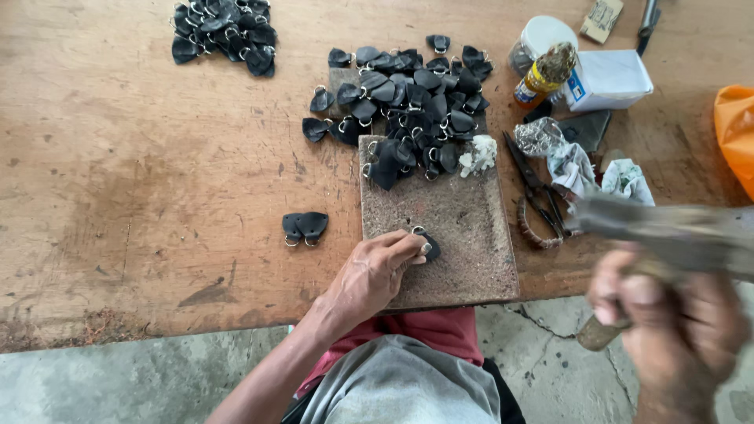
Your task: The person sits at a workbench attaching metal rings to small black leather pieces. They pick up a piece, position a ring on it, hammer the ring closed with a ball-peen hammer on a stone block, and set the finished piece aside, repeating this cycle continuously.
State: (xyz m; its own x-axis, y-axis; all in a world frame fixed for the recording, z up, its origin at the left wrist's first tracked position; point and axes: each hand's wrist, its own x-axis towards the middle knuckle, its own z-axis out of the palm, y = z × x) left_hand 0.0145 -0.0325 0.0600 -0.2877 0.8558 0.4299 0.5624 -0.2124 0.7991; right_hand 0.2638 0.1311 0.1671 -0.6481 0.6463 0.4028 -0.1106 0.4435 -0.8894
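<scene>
Left hand: your left hand (377,271) presses its fingertips down on a small black leather piece (428,247) with a metal ring, pinning it flat.
Leather piece: it lies on the near part of the stone slab (463,235), close to the slab's left side.
Right hand: your right hand (667,330) is closed around the handle of a hammer (667,232), raised off the near right edge of the tabletop (157,196) and blurred.
Slab: it sits at the tabletop's near edge, with a heap of black ringed pieces (408,102) spilling over its far end.
Pair: two joined black pieces (305,226) lie just left of the slab.
Far pile: another heap of black pieces (224,31) rests near the far edge, well left of the slab.
Right of slab: scissors (538,192), crumpled rags (589,169), a glue bottle (542,74) and a white box (609,78).
</scene>
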